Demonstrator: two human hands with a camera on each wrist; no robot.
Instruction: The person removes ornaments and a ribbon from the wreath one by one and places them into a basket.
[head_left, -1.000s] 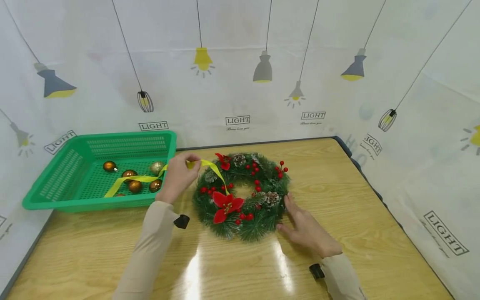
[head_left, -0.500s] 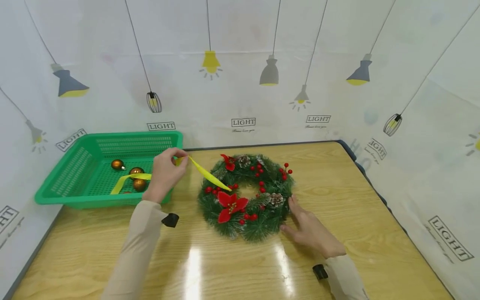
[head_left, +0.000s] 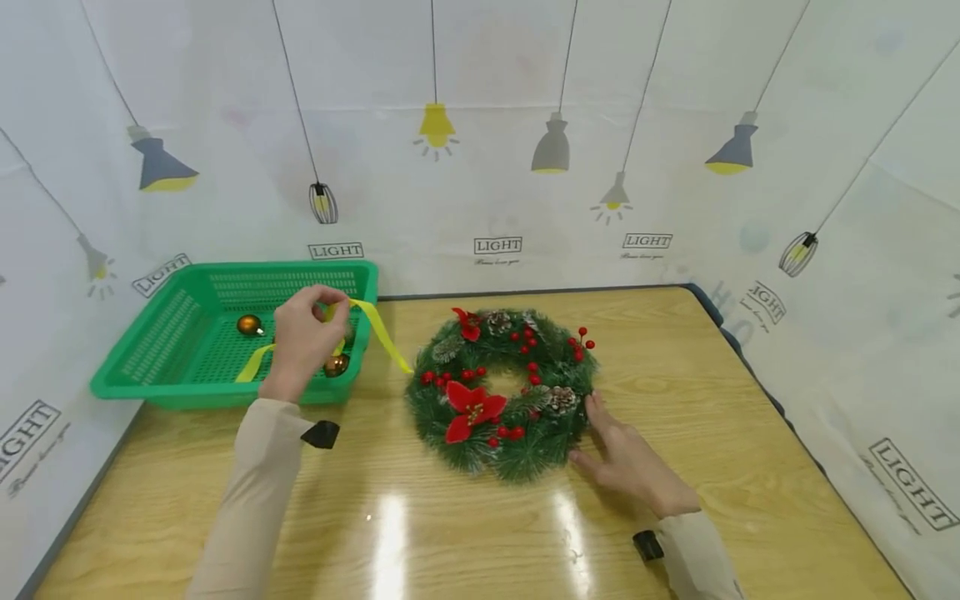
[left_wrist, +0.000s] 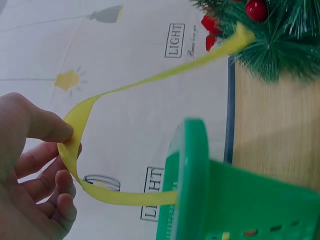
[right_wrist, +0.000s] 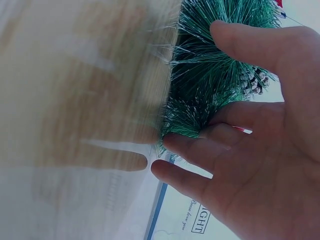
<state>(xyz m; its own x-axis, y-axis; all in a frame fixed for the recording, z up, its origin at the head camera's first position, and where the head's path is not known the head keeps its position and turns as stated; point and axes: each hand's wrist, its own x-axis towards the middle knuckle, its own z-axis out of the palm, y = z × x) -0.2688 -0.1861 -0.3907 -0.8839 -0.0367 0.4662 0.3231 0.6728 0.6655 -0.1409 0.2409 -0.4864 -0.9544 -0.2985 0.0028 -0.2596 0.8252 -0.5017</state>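
A yellow ribbon is pinched between the thumb and fingers of my left hand, above the near right part of the green basket. One end of the ribbon reaches right to the wreath's left edge; the other hangs down into the basket. The green wreath lies flat on the table, decorated with red poinsettias, red berries and pinecones. My right hand rests against the wreath's right edge, thumb and fingers spread. In the right wrist view its fingers touch the needles.
Inside the basket lie several ornament balls, among them a copper one at the left and another near the right wall. The wooden table meets a wall covering printed with lamps at its far edge.
My left hand has moved left over the basket, drawing the ribbon off the wreath's middle to its left edge. My right hand stays at the wreath. The head view has shifted slightly.
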